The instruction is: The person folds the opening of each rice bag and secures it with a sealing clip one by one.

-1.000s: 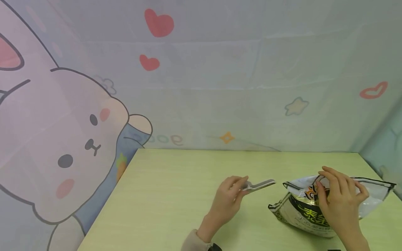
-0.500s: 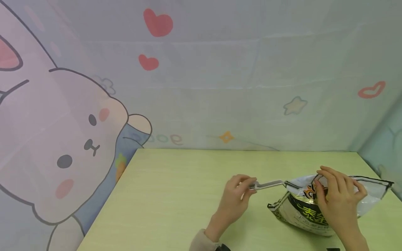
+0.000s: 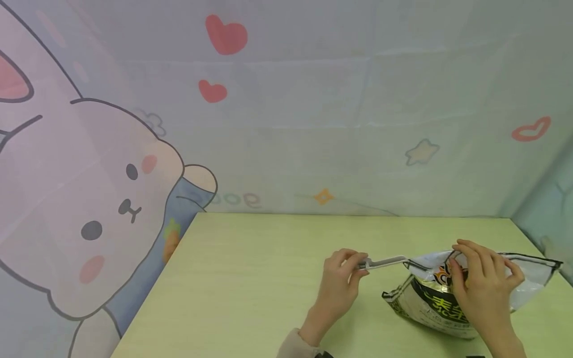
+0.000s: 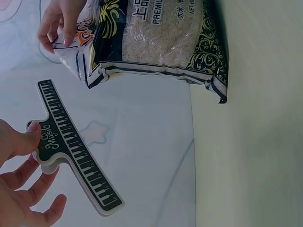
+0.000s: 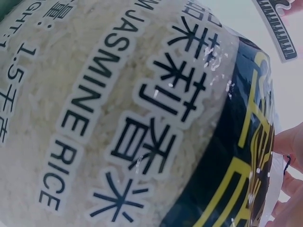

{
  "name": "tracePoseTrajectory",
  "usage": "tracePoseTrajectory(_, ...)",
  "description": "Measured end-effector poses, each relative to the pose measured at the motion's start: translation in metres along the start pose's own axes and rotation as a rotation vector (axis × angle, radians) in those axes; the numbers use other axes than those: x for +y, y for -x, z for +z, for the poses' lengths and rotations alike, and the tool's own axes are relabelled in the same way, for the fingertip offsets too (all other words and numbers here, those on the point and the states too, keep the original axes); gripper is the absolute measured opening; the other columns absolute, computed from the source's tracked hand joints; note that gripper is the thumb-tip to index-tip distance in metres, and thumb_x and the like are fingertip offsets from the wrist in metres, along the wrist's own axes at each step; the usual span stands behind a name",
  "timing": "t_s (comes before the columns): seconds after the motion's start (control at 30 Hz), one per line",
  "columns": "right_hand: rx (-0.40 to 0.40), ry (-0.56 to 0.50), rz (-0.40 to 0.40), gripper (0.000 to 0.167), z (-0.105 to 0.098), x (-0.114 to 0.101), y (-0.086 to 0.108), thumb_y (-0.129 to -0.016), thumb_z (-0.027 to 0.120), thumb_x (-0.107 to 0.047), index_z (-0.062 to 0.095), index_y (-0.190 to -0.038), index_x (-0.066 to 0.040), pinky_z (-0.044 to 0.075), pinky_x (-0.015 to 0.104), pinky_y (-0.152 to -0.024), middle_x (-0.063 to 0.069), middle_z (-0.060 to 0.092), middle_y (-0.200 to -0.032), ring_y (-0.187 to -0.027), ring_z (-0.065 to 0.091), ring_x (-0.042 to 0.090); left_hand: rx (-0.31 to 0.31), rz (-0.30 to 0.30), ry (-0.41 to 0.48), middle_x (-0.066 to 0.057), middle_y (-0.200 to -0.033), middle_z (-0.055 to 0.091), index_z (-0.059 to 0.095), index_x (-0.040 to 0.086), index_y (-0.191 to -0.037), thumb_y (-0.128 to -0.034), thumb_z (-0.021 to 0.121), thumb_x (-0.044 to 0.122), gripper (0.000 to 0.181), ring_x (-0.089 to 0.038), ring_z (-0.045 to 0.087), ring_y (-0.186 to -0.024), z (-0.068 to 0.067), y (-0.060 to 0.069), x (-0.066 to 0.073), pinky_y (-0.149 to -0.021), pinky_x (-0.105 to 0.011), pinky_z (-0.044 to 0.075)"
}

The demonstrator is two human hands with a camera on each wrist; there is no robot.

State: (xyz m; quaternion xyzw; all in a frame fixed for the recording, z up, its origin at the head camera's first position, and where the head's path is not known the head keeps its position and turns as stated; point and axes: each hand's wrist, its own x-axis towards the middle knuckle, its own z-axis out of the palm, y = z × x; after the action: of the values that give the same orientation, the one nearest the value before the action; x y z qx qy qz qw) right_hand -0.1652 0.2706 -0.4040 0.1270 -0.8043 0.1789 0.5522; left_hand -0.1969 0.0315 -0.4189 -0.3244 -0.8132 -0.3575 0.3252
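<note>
A wide clip (image 4: 78, 146) printed with piano keys and the word "Music" is pinched at its handle by my left hand (image 3: 336, 286), thumb on one side and fingers on the other. To its right, a clear and black bag of jasmine rice (image 3: 438, 308) sits on the table, its white top folded over. My right hand (image 3: 485, 288) grips that top, with the thumb in front. In the head view the clip's end overlaps the bag's left top corner; the left wrist view shows a gap between them. Rice grains and print fill most of the right wrist view.
The light green table (image 3: 250, 278) runs back to a pale cloth backdrop (image 3: 304, 124) with a cartoon rabbit, hearts and stars. The bag's white top stretches out past my right hand, toward the table's right edge.
My left hand has moved right with the clip, bringing it close to the bag's left top corner; it has barely shifted over the last half second. My right hand and the bag stay put.
</note>
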Motion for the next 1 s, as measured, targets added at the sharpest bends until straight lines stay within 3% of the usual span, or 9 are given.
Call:
tracePoseTrajectory(0.57, -0.006, 0.008, -0.009, 0.045, 0.0, 0.0, 0.0, -0.094, 0.039, -0.035, 0.058, -0.096, 0.006, 0.014, 0.063, -0.082, 0.023, 0.056, -0.1, -0.088, 0.043, 0.039, -0.024, 0.014, -0.043, 0.003, -0.088, 0.06, 0.064, 0.012, -0.099, -0.0763, 0.065, 0.021, 0.024, -0.007, 0.056, -0.076, 0.005, -0.002, 0.002, -0.07, -0.017, 0.039)
tracePoseTrajectory(1.0, -0.031, 0.018, 0.0, 0.046, -0.001, 0.002, 0.001, -0.094, 0.038, -0.036, 0.058, -0.097, 0.006, 0.013, 0.062, -0.083, 0.023, 0.056, -0.1, -0.089, 0.043, 0.039, -0.022, -0.011, -0.076, 0.0, -0.085, 0.061, 0.065, 0.011, -0.098, -0.0768, 0.065, 0.022, 0.023, -0.01, 0.058, -0.074, 0.013, -0.009, 0.002, -0.069, -0.021, 0.043)
